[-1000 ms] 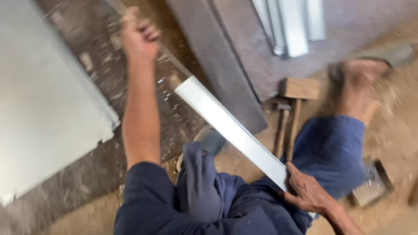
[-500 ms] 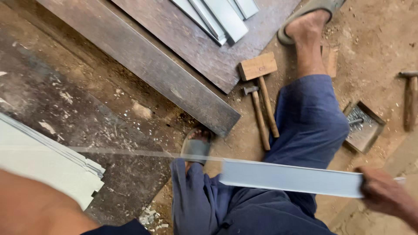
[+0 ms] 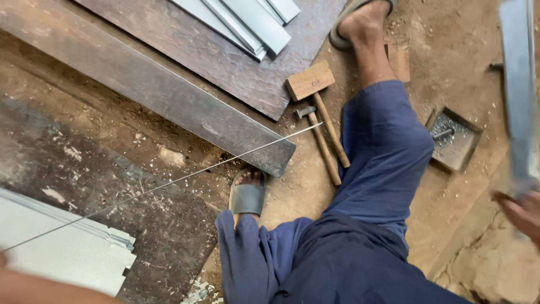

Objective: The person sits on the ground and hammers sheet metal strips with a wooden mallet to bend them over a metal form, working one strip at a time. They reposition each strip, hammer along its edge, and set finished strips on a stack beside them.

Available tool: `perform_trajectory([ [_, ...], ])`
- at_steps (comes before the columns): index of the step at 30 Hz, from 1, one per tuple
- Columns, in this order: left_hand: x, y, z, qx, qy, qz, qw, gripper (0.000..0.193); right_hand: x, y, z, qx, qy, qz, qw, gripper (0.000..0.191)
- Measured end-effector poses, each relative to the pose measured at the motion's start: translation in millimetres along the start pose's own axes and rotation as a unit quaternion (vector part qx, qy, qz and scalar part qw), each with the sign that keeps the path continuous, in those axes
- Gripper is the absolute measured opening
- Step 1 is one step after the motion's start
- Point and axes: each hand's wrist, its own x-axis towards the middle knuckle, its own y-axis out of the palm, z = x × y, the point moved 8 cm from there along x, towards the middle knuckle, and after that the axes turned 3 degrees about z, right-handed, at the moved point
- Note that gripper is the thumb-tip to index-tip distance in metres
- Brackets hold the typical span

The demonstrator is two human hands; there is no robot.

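Observation:
A long thin metal strip (image 3: 169,184), seen edge-on, hangs in the air from the lower left edge up to the middle of the view. Its left end leaves the frame beside my left forearm (image 3: 39,290); only a sliver of my left hand shows there. At the right edge my right hand (image 3: 520,214) grips the lower end of a flat grey metal strip (image 3: 517,95) that stands nearly upright and is blurred. I sit on the dirt floor in blue trousers, with a sandalled foot (image 3: 247,194) under the thin strip.
A wooden mallet (image 3: 315,84) and a small hammer (image 3: 318,141) lie beside my right leg. A shallow metal box of nails (image 3: 453,141) sits further right. Dark steel plates (image 3: 169,95), light metal profiles (image 3: 247,19) and a pale sheet stack (image 3: 62,253) lie around.
My right hand has swung its flat strip from lying across my lap to upright at the right edge. My left arm has dropped to the lower left corner, and the view has shifted.

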Motion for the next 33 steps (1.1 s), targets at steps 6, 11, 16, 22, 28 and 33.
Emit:
perform_trajectory([
  [6,-57.8,-1.8,179.4,-0.176,-0.147,0.055,0.972,0.045,-0.7,-5.4,-78.6,0.026,0.116,-0.047,0.992,0.067],
  [11,-104.4,-19.3,258.4,-0.234,-0.2,0.079,0.948,0.03,60.7,-5.4,-129.8,0.038,0.214,-0.087,0.972,0.063],
  [16,-164.4,6.0,253.6,-0.087,-0.166,0.13,0.974,0.011,168.8,-41.4,-123.6,0.167,0.176,-0.211,0.947,0.064],
  [22,-225.3,40.8,263.6,-0.005,-0.165,0.224,0.961,0.023,275.0,-80.0,-51.8,-0.003,0.136,-0.237,0.962,0.074],
  [28,-245.0,59.0,295.4,-0.014,-0.194,0.329,0.924,0.017,201.7,83.6,108.5,-0.052,-0.365,0.066,0.927,0.027],
  [33,-224.0,75.0,249.3,0.005,-0.096,0.301,0.949,0.014,98.0,153.1,137.3,-0.172,-0.356,0.3,0.868,0.045],
])
